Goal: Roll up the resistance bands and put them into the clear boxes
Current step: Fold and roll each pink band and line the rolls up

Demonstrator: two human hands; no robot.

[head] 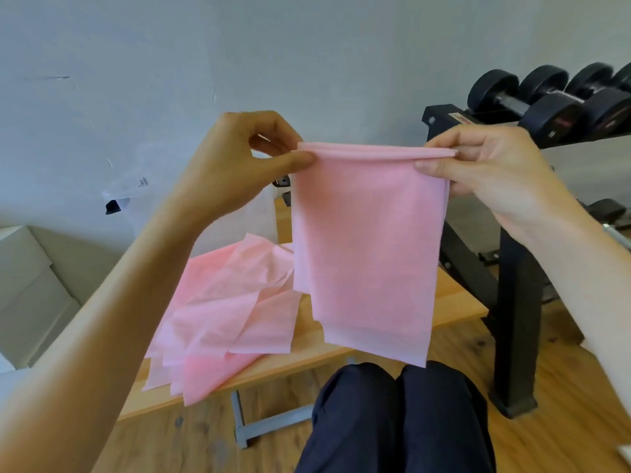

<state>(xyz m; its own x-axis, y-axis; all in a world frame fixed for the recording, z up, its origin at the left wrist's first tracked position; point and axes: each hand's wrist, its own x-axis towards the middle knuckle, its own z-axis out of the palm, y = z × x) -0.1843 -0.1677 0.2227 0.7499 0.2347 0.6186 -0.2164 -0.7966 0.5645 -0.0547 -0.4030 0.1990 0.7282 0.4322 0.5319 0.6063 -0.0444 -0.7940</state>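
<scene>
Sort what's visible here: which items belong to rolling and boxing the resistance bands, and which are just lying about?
Part of the job:
- pink band, its folded top edge pinched by the left hand and right hand
- pile of pink bands on the wooden bench
- clear box, faint, behind the left forearm

Just lying about:
- dumbbells on the black rack
- white boxes at left

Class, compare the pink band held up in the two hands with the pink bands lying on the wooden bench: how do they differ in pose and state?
The held band hangs flat and smooth in the air, its top edge folded over; the pile of bands lies crumpled and overlapping on the bench. The held band is pinched at its top corners by the left hand and right hand; nothing touches the pile. Both are the same thin pink material, and neither is rolled yet.
</scene>
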